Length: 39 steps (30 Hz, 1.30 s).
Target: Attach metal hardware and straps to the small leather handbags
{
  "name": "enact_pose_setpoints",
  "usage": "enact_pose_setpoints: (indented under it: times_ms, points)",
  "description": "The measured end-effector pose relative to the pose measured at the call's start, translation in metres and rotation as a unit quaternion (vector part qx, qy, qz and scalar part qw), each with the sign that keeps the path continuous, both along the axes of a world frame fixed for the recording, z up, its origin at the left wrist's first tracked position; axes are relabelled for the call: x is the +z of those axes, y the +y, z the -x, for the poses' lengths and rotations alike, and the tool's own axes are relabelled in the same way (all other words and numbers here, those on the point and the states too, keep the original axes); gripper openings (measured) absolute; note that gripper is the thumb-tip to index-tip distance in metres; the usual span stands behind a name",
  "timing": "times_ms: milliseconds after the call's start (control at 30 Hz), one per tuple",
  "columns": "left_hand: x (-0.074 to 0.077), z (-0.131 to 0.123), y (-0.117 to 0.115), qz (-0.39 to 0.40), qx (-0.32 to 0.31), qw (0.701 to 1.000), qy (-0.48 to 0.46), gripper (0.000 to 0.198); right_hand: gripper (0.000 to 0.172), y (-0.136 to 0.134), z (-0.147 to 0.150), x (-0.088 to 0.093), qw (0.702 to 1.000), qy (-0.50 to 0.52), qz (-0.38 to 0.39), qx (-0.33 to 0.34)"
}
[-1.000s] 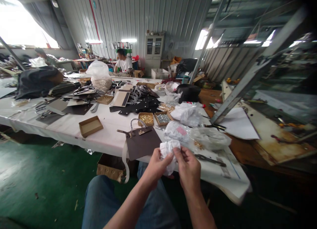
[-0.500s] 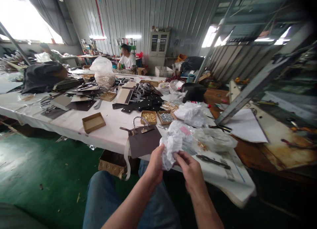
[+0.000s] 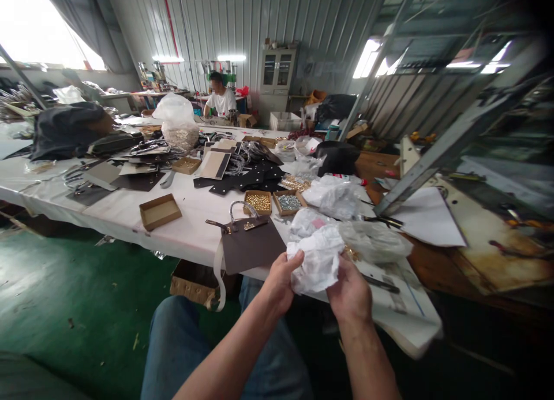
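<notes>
Table: white-covered, its near edge running across in front of the seated person's knees, near right corner beyond the right forearm.

Dark cloth bundle: toward the table's left end, well apart from the hands. Translucent bag, pale contents in its lower part: stands toward the far edge.

Dark brown panel: flat at the near edge, looped handle pointing to the far edge; metal fittings at the handle's base.

Left hand: at the left side of the white wrapping, pinching it, thumb on the front face, other fingers behind. Right hand: at the wrapping's right side; fingertips hidden behind it, so cannot tell whether they press together. Wrapping: crumpled, raised at the near edge, between the panel and the near right corner.

Cardboard tray: shallow, left of the panel, near the near edge. Two smaller boxes sit side by side just beyond the panel: gold-coloured pieces in the left one, silver-coloured pieces in the right. Individual shapes too small to tell.
</notes>
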<state>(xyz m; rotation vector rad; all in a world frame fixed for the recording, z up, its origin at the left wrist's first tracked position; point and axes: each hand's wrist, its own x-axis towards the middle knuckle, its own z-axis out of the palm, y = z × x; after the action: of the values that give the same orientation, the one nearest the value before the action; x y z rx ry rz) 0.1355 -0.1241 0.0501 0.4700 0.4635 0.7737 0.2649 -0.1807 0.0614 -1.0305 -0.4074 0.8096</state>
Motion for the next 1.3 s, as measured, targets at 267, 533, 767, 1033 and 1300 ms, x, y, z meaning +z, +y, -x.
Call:
enact_pose_setpoints:
  times_ms: [267,533,767,1033,1300]
  points:
    - [0.007,-0.009,0.004,0.014,-0.010,1.000,0.004,0.054,0.040,0.014,-0.044,-0.022,0.992,0.048,0.016,-0.113]
    - [-0.001,-0.023,0.006,0.062,0.013,0.998,-0.012,0.047,0.053,0.010,-0.049,-0.029,0.990,0.030,0.031,-0.132]
    - [-0.001,-0.019,0.006,-0.060,0.030,0.995,0.071,0.052,0.078,-0.024,-0.017,-0.008,0.995,-0.076,0.062,0.018]
    - [-0.006,-0.024,0.000,-0.087,-0.031,0.991,0.092,0.057,0.070,-0.012,-0.008,-0.030,0.981,-0.063,0.160,-0.094]
    - [-0.008,-0.013,0.015,-0.047,-0.108,0.989,0.091,0.052,0.072,-0.010,-0.032,-0.045,0.978,-0.005,0.153,-0.144]
